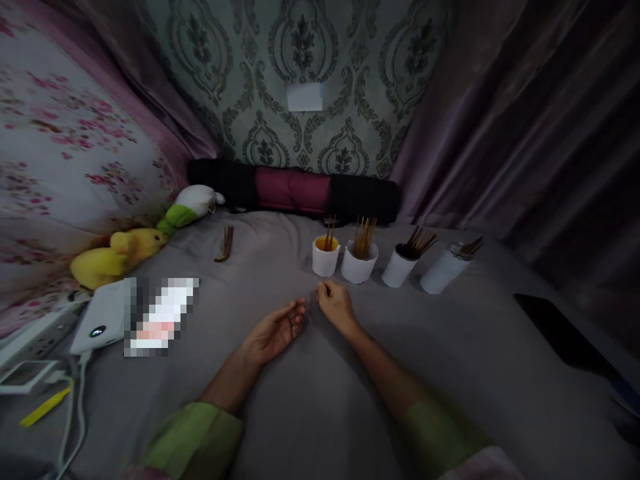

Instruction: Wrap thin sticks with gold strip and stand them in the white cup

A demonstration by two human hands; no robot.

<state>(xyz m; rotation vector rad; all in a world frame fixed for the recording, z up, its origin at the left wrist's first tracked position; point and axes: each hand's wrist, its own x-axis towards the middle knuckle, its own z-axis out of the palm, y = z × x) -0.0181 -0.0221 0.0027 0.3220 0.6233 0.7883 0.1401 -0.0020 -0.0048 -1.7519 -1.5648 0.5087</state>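
My left hand [276,333] is held over the grey sheet, palm turned up, fingers loosely bent and apart with nothing in them. Close to its fingertips, my right hand [337,305] is curled closed; whatever its fingers may hold is hidden. Just beyond it stands a white-wrapped cup [325,263] with a yellow inside and a few thin sticks. Right of that come a wider white cup [359,269] with several sticks, a tilted-looking white container [397,270] with a dark mouth, and a white-wrapped jar [440,273], both with sticks. A small bundle of brown sticks [226,245] lies apart, farther left.
At left are a blurred-out bright phone-like screen [163,317], a white power bank [107,317], a power strip [45,333] and cables. Plush toys [120,253] line the left side. A black and maroon roll [295,189] lies at the back, a dark tablet-like slab [563,330] at right.
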